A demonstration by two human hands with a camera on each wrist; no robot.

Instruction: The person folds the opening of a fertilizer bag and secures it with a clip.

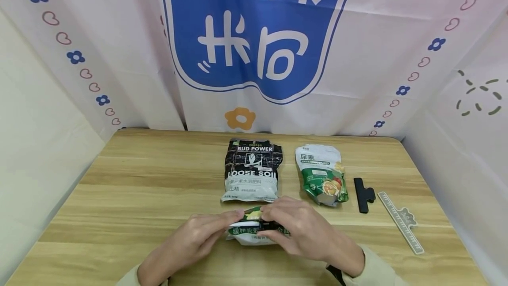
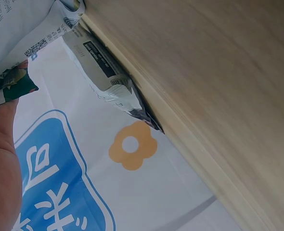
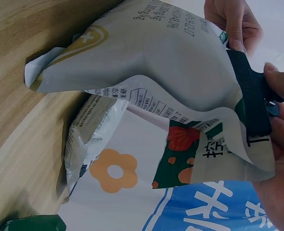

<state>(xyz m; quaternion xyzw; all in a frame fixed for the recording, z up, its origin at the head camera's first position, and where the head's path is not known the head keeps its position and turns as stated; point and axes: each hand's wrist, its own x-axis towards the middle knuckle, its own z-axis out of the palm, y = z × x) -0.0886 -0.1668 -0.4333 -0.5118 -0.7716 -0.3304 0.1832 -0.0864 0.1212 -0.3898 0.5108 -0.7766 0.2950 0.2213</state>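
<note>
A white and green bag point(image 1: 254, 238) stands near the front of the table, its top folded over. Across that fold lies a dark clip point(image 3: 250, 94), seen close in the right wrist view. The right hand point(image 1: 303, 228) grips the clip, thumb on one side and fingers on the other. The left hand point(image 1: 198, 233) pinches the bag's top edge at the left end; in the left wrist view this hand point(image 2: 5, 163) is under a green corner of the bag point(image 2: 21, 84).
Behind the held bag lies a black and white bag point(image 1: 252, 171). To its right are a white and green pouch point(image 1: 321, 173), a black clip point(image 1: 363, 195) and a pale ruler-like clip point(image 1: 401, 222) on the wooden table point(image 1: 151, 175). A printed curtain point(image 1: 246, 114) hangs behind.
</note>
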